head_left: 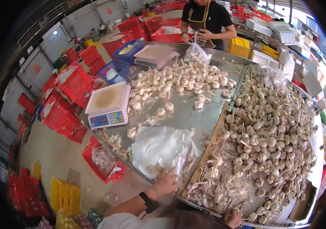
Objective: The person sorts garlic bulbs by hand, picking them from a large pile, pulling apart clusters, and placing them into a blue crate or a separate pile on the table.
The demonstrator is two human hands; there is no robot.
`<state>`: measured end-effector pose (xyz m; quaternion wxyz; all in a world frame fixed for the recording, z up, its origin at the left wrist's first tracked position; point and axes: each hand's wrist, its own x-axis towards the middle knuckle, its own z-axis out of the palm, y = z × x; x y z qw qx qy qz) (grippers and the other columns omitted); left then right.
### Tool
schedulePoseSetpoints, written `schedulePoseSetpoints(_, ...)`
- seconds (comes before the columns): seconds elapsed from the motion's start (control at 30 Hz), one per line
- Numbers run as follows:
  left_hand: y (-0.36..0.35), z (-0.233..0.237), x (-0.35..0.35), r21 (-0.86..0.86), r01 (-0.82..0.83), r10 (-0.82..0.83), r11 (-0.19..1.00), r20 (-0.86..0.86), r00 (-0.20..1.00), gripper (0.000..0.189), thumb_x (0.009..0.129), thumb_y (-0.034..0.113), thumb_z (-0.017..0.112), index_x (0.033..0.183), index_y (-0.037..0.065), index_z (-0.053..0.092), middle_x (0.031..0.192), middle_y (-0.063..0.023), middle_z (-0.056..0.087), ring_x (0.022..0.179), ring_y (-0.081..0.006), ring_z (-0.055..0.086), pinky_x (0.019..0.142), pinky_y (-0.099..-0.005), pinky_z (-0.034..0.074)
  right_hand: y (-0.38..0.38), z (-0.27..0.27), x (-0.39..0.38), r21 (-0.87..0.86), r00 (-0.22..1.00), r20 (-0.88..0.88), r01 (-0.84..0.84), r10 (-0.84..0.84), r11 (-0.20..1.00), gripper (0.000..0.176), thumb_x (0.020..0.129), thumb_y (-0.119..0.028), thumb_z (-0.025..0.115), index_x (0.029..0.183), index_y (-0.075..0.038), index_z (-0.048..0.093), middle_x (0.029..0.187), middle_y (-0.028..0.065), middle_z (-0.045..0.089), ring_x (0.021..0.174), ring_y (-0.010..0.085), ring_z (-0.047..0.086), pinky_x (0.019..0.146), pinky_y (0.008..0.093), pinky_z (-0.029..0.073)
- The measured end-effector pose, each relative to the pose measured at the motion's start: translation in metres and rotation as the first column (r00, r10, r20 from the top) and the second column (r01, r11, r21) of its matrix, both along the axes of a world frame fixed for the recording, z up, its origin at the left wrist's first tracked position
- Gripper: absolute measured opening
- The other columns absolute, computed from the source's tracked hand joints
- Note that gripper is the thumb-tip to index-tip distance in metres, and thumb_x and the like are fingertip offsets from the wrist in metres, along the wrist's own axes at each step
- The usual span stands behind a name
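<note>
Plastic bag spread crumpled on the metal table, just left of the wooden strip
Left hand is on its near edge, left of the strip too, fingers loosely bent, probably so it doesn't slide; can't tell if they're pinching any plastic. Right hand is right of the strip's near end, fingers curled, can't tell if anything's in there. Big garlic heap sits right of the strip, which I guess works as a fence; loose bulbs and a scale are left of it.

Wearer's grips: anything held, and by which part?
Left grip: at the near edge of the plastic bag, but whether it's pinched can't be told. Right grip: curled near the garlic pile, nothing visibly held.
</note>
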<state>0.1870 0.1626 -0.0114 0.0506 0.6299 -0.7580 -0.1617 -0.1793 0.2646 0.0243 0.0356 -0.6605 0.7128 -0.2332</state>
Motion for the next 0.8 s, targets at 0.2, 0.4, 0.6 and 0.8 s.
schedulePoseSetpoints(0.2,0.010,0.001,-0.020,-0.193,-0.251,0.220,0.949,-0.166,0.961,0.037,0.081,0.039,0.070,0.101,0.007,0.072,0.122,-0.0120,0.062,0.112,-0.0333,0.057,0.096,-0.0440,0.046,0.001,0.000,-0.026,0.207,0.963,0.062,-0.270,0.263,0.940,0.014,0.092,-0.028,0.063,0.088,-0.015,0.067,0.079,0.0109,0.067,0.068,0.0316,0.064,0.060,0.0410,0.051)
schedulePoseSetpoints(0.4,0.009,0.008,-0.026,-0.244,-0.313,0.287,0.918,-0.137,0.948,0.026,0.081,0.032,0.068,0.086,0.006,0.070,0.102,-0.0118,0.067,0.098,-0.0332,0.061,0.087,-0.0447,0.049,0.005,0.018,-0.025,0.242,0.931,0.028,-0.360,0.364,0.901,0.023,0.096,-0.026,0.058,0.094,-0.006,0.070,0.092,0.0203,0.069,0.086,0.0403,0.065,0.075,0.0469,0.054)
schedulePoseSetpoints(0.6,0.008,0.008,-0.027,-0.157,-0.382,0.359,0.910,-0.156,0.920,0.024,0.081,0.027,0.064,0.083,0.005,0.071,0.087,-0.0196,0.066,0.090,-0.0385,0.063,0.079,-0.0492,0.050,0.007,0.010,-0.028,0.152,0.895,0.185,-0.434,0.406,0.888,0.010,0.087,-0.017,0.062,0.083,-0.007,0.064,0.083,0.0134,0.061,0.081,0.0358,0.060,0.071,0.0464,0.047)
schedulePoseSetpoints(0.8,0.006,0.003,-0.027,-0.253,-0.333,0.313,0.908,-0.118,0.942,0.016,0.080,0.022,0.068,0.081,0.006,0.070,0.085,-0.0167,0.067,0.084,-0.0382,0.064,0.077,-0.0462,0.051,0.008,0.007,-0.040,0.140,0.898,0.174,-0.428,0.403,0.893,0.012,0.087,-0.021,0.066,0.089,-0.009,0.066,0.085,0.0096,0.064,0.081,0.0312,0.063,0.073,0.0411,0.049)
